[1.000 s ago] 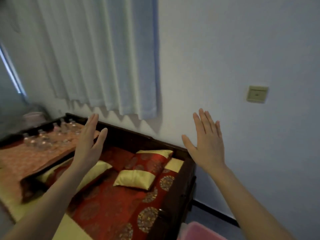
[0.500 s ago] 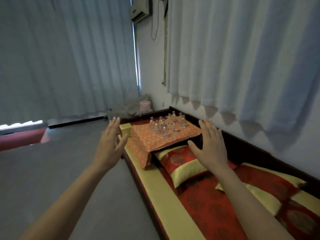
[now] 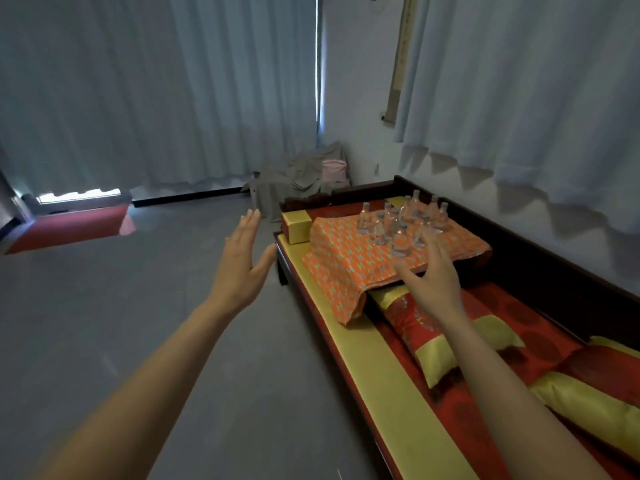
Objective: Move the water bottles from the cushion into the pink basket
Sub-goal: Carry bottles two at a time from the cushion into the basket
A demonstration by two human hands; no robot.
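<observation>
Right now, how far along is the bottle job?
Nothing looks done: the water bottles stand clustered on the orange cushion. In hand: nothing; the right hand, open, is near them, the left hand open over the floor. Left: moving the bottles; no basket clearly in view.

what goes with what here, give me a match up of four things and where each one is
Things:
1 bottles
2 left hand
3 right hand
4 pillow

Places:
a raised over the floor
b lying on the bench
c standing on the orange cloth
d at the cloth's near edge, close to the bottles

Pairs: 1-c, 2-a, 3-d, 4-b
</observation>
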